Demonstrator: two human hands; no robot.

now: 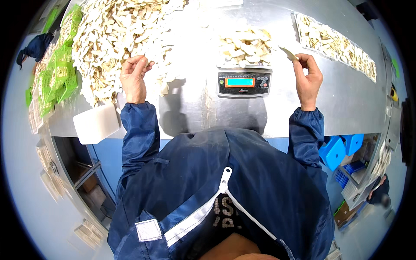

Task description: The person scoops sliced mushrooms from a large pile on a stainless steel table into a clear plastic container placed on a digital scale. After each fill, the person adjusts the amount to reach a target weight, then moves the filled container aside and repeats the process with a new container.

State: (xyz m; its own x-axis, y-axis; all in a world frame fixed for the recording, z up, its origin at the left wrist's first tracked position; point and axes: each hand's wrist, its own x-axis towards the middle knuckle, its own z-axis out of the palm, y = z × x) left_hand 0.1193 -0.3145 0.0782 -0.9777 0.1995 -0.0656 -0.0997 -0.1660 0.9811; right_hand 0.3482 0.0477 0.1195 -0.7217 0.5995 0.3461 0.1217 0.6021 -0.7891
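Observation:
My left hand (136, 78) is over the right edge of a big heap of pale dried slices (110, 42), its fingertips pinched together; a small slice seems to be between them, though it is hard to make out. My right hand (308, 75) holds one dried slice (288, 53) between thumb and fingers, to the right of the digital scale (243, 83). On the scale's pan lies a pile of slices (247, 48). The scale's display is lit.
Trays filled with slices (336, 44) stand in a row at the back right. A white plastic block or container (96, 123) lies at the front left edge. Green baskets (58, 74) are at the far left, with a person (37, 47) beyond. Blue stools (333, 152) sit below right; another person (379, 191) is near.

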